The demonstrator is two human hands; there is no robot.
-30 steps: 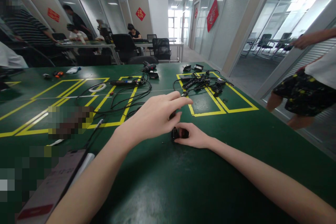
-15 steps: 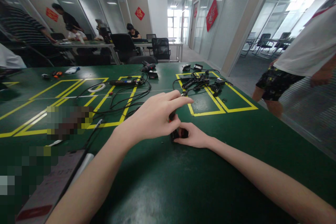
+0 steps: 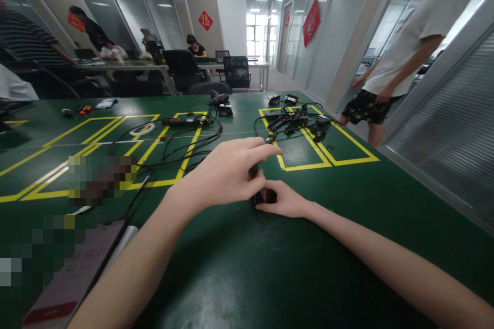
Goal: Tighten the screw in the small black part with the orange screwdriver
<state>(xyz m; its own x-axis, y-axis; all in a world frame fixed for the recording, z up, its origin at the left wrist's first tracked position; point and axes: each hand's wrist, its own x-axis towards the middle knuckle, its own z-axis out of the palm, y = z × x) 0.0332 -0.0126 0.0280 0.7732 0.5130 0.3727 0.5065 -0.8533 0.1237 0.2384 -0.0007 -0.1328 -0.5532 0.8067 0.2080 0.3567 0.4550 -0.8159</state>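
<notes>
Over the green table (image 3: pixel 293 267), my left hand (image 3: pixel 224 172) arches with its thumb and fingers closed round a small dark piece with a red patch (image 3: pixel 252 172). Most of that piece is hidden behind the fingers, so its kind cannot be told. Just below and to the right, my right hand (image 3: pixel 287 199) pinches a small black part (image 3: pixel 270 195) between thumb and fingers. The two hands touch or nearly touch, and the held pieces meet between them. Past my fingertips lies a tangle of black cables and brackets (image 3: pixel 297 119).
Yellow tape outlines (image 3: pixel 309 167) mark the table. A black power drill (image 3: pixel 218 97) lies at the far edge, near a corded black tool (image 3: pixel 181 121) and a white ring (image 3: pixel 142 129). A printed sheet (image 3: pixel 65 272) is at lower left. A person (image 3: pixel 401 61) stands beyond the right edge.
My hands and the pieces in them look almost unmoved. The person on the right has walked farther off, toward the doorway; a person at the back left has leaned slightly left.
</notes>
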